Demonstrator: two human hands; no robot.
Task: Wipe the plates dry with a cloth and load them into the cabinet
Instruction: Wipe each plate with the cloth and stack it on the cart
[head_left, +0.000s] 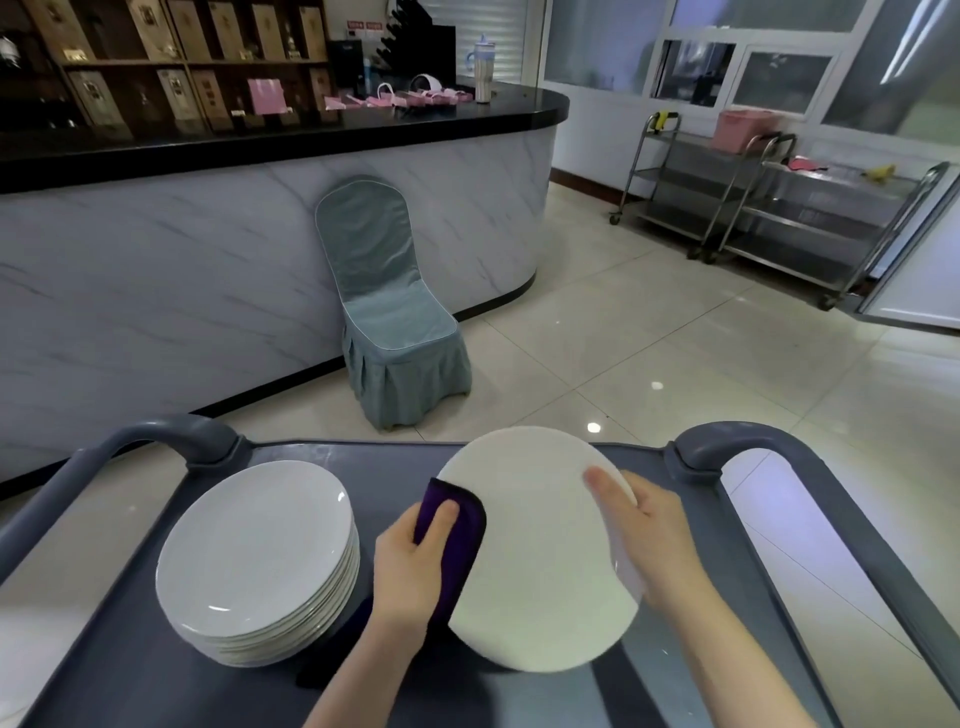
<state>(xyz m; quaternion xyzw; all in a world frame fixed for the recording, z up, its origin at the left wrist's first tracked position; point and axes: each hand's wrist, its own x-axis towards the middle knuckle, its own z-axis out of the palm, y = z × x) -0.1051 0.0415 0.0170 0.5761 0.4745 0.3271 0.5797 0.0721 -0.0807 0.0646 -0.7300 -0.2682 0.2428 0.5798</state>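
Gripping the stiff, breakable, likely slick plate by its rim at lower centre, the right hand is steadying it while the left hand is pinching the cloth.

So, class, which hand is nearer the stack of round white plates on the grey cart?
Left. The left hand, gripping a purple cloth, is right of the stack; the right hand holds the white plate by its opposite rim, farther right.
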